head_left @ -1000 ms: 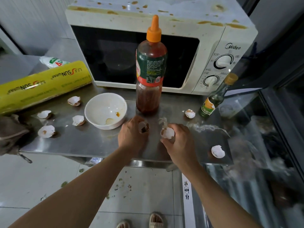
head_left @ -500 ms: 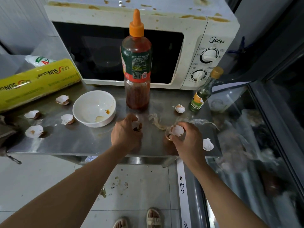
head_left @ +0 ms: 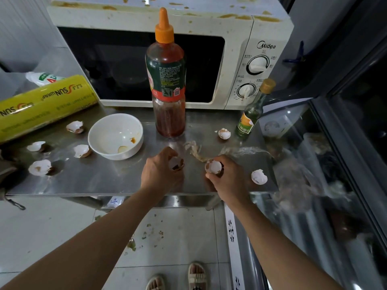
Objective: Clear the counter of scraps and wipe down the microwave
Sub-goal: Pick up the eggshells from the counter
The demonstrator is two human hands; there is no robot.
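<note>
Each hand grips one broken white eggshell: left hand (head_left: pixel 161 174), right hand (head_left: pixel 227 178). Six more shell halves lie on the steel counter (head_left: pixel 109 176), with one white bowl (head_left: pixel 115 136) and two bottles.

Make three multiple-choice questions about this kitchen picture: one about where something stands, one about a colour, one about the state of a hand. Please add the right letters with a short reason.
1. Where does the small green glass bottle stand?
A. inside the white bowl
B. on the counter, before the microwave's dial panel
C. on top of the microwave

2. What colour is the cap of the tall sauce bottle?
A. orange
B. blue
C. black

3. What is the left hand doing?
A. lying flat on the counter
B. gripping the sauce bottle
C. holding a piece of eggshell

Answers:
1. B: it stands on the steel counter just in front of the microwave, below its two dials.
2. A: the pointed cap is orange.
3. C: its fingers are curled round a broken eggshell; the right hand holds another shell.
</note>
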